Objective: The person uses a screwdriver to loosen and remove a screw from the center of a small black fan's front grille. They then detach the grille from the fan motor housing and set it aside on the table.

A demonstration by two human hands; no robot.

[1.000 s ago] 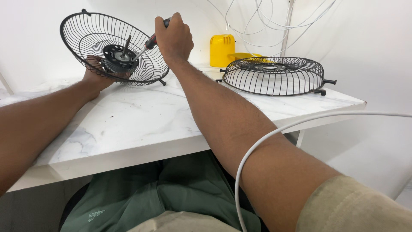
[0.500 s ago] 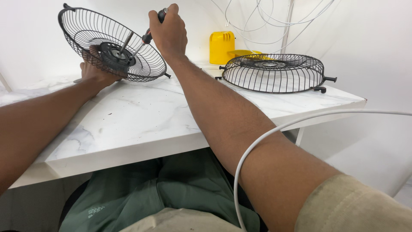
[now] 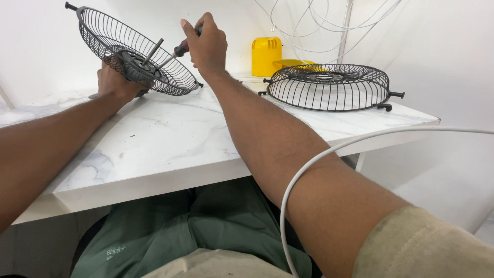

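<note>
gripping a screwdriver (image 3: 177, 50) with a red and black handle, the right hand (image 3: 206, 44) is closed in a fist above the far left part of the white marble-patterned table (image 3: 170, 139), its fingers wrapped tight round the grip. the metal shaft runs down and left from the fist, and its tip meets the dark hub at the middle of a black wire fan guard (image 3: 135, 50). this guard is tilted up on its edge, its hollow side turned toward the screwdriver, with a short grey spindle sticking out of the hub. the left hand (image 3: 117, 82) sits behind and below the guard near the far left edge of the table, fingers curled against the back of the hub and bracing it; how far they close is hidden by the wires.

a second black wire fan guard (image 3: 329, 85) lies dome-up near the far right corner of the table, well apart from both hands, with nothing visible under its cage except bare tabletop. just behind it stands a yellow plastic housing (image 3: 266, 55) against the wall. a white cable (image 3: 329, 154) arcs over the right forearm in the foreground, and more thin white cables (image 3: 334, 20) hang on the wall above the far right corner.
</note>
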